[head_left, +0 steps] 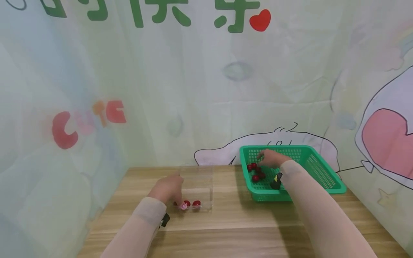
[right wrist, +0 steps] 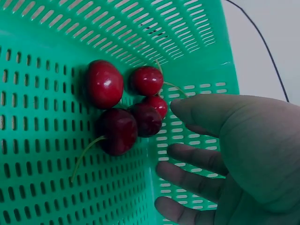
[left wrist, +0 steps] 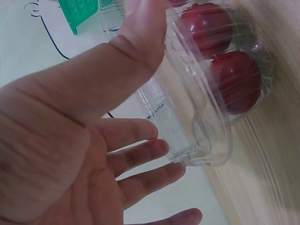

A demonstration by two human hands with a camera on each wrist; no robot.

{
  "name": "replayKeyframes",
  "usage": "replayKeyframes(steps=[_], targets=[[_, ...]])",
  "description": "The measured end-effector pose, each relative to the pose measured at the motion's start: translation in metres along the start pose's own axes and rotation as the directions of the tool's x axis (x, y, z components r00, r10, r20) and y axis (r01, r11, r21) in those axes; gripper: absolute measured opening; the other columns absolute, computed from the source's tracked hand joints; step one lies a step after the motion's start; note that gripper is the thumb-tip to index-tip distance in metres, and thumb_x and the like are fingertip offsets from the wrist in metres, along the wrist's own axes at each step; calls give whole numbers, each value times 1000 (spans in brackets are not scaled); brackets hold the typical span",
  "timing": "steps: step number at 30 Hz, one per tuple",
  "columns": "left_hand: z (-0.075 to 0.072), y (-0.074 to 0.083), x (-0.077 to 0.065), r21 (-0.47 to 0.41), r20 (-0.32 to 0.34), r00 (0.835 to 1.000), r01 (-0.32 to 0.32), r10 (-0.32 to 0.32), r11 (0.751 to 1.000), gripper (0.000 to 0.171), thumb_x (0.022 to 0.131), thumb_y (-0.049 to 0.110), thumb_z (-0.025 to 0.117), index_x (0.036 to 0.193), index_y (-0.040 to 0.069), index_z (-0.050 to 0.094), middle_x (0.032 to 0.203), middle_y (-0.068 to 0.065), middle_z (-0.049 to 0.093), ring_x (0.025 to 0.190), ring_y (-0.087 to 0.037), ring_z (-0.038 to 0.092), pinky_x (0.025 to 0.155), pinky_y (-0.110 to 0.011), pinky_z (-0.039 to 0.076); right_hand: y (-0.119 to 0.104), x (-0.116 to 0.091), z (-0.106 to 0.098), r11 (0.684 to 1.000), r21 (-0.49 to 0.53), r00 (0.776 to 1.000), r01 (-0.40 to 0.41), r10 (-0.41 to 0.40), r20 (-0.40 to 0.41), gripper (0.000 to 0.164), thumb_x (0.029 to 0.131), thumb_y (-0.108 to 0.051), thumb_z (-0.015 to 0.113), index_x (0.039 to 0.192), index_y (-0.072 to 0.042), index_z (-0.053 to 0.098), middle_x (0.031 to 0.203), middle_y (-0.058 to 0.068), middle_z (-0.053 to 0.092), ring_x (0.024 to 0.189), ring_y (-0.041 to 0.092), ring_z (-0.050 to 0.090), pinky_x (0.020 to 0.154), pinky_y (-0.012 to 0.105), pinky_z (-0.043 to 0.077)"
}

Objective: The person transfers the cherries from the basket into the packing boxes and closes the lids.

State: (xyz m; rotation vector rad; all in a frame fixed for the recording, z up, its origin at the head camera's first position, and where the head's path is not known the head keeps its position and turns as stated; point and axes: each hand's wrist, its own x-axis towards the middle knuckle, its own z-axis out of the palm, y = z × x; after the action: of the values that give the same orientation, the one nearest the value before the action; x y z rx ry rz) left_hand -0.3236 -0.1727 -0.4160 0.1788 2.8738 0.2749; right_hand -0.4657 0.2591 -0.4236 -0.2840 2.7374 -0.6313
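Note:
At the left side of a clear plastic box (head_left: 206, 188), my left hand (head_left: 168, 188) has its thumb by the rim and its fingers fairly straight. In the left wrist view the fingertips (left wrist: 176, 171) meet the box's corner. Red cherries (left wrist: 236, 82) show through its clear wall. Inside a green plastic basket (head_left: 292, 196), my right hand (head_left: 272, 158) reaches in from the right with fingers spread. Its thumb is close to a small red cherry (right wrist: 157, 105) and a thin stem. Several cherries (right wrist: 104, 84) cluster at the basket's corner, some with stems.
Both containers stand on a wood-grain table (head_left: 222, 233), the box on the left and the basket on the right. Behind them hangs a printed cloth backdrop (head_left: 193, 89). Dark wrist cameras (head_left: 275, 182) sit under the wrists.

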Motion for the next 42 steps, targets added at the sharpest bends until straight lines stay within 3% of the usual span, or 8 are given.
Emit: replayKeyframes(steps=[6, 11, 18, 25, 32, 37, 42], targets=[[-1, 2, 2, -4, 0, 1000, -1, 1, 1000, 86, 73, 25, 109, 145, -2, 70, 165, -26, 57, 135, -45, 67, 117, -65, 58, 7, 5, 0, 1000, 23, 999, -17, 16, 50, 44, 106, -21, 79, 145, -1, 72, 154, 29, 66, 135, 49, 71, 90, 54, 72], [-1, 3, 5, -7, -7, 1000, -4, 4, 1000, 88, 71, 28, 110, 144, -2, 71, 168, -25, 55, 140, -46, 65, 120, -67, 56, 9, 6, 4, 999, -18, 998, -34, 35, 44, 38, 103, -20, 84, 137, -6, 77, 147, 24, 72, 125, 42, 76, 87, 51, 72], [-1, 4, 3, -10, -15, 1000, -10, 10, 1000, 89, 69, 30, 111, 141, -2, 72, 165, -24, 58, 129, -38, 68, 119, -66, 57, 6, 0, 10, 998, -57, 999, -30, 31, 27, 34, 101, -16, 85, 133, -3, 79, 134, 19, 79, 109, 31, 78, 85, 49, 71], [-2, 4, 3, 6, -6, 1000, -8, 8, 1000, 87, 69, 31, 111, 139, -2, 73, 157, -22, 63, 113, -32, 65, 113, -63, 61, 2, 1, 7, 997, -73, 999, -19, 21, 34, 24, 102, -13, 83, 124, -4, 82, 119, 13, 82, 104, 27, 79, 83, 44, 72], [-1, 2, 4, 14, -5, 1000, -13, 13, 1000, 86, 69, 30, 111, 139, -2, 72, 154, -22, 64, 112, -32, 66, 111, -62, 62, -10, -5, -7, 996, -92, 999, 17, -14, 39, 26, 104, -13, 80, 128, -2, 80, 116, 13, 83, 104, 28, 80, 87, 45, 71], [0, -1, 2, -1, -11, 1000, -7, 7, 1000, 87, 70, 27, 111, 142, -2, 71, 159, -23, 62, 119, -35, 69, 112, -63, 61, -26, -14, -21, 992, -88, 995, 87, -91, -40, 24, 105, -14, 75, 125, -1, 80, 117, 15, 82, 106, 30, 78, 92, 48, 69], [0, -1, -1, -11, -8, 1000, 2, -2, 1000, 87, 72, 27, 110, 144, -2, 70, 165, -25, 58, 126, -39, 69, 115, -65, 59, -47, -20, -29, 982, -92, 972, 165, -178, -154, 19, 107, -14, 71, 120, -3, 80, 121, 17, 82, 113, 32, 78, 102, 53, 66]])
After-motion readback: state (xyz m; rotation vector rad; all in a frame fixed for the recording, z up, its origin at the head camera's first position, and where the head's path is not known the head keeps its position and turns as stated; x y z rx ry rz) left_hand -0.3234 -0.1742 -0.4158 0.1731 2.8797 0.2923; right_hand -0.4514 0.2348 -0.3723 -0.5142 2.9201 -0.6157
